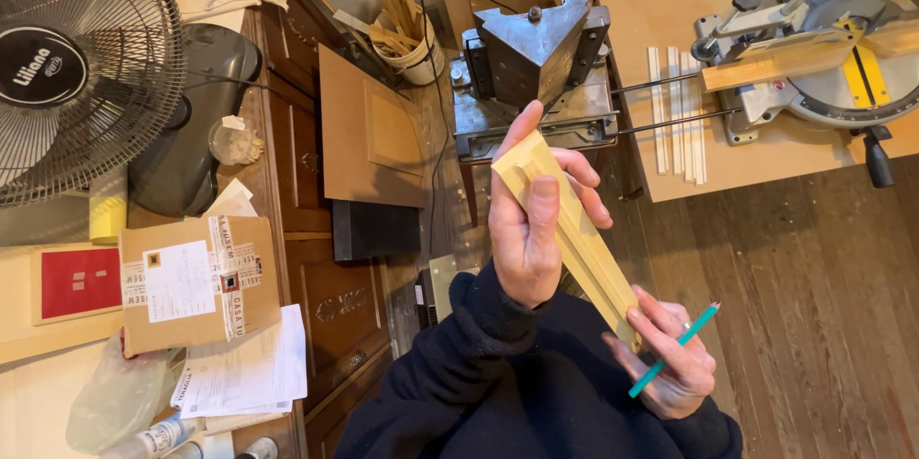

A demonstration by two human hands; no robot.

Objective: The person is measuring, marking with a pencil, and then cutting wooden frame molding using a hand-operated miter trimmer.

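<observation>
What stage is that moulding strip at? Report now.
Done: the yellowish moulding strip is profiled, its top end cut at an angle. In hand: the left hand grips its upper part; the right hand holds its lower end and a green pencil. Left: no pencil mark shows on it yet.

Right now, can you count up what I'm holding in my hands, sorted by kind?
Pale yellow moulding strip: 1, gripped by the left hand, its lower end touched by the right hand
Green pencil: 1, in the right hand
Total: 2
</observation>
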